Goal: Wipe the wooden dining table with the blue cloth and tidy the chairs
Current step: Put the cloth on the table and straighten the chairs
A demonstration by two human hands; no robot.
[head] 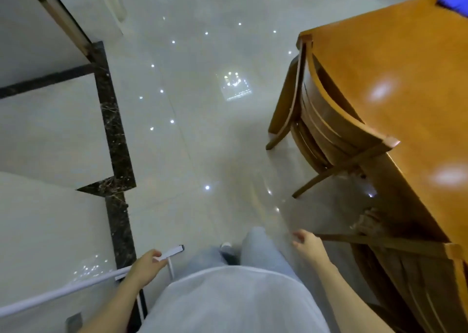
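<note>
The wooden dining table [395, 79] fills the right side of the view. A blue cloth [453, 2] lies on its far corner, away from both hands. One wooden chair [326, 120] is tucked against the table's left edge. A second wooden chair [395, 246] stands nearer me at the lower right, blurred. My right hand [307, 244] hangs by that chair's top rail with loosely curled fingers and holds nothing. My left hand [147, 264] grips a white stick-shaped object [172, 253] low on the left.
Glossy pale floor tiles [192, 130] stretch ahead, between the table and a white wall with dark marble trim [114, 130] on the left. A white cable [63, 291] runs from my left hand toward the lower left. My legs and a shoe [228, 250] show below.
</note>
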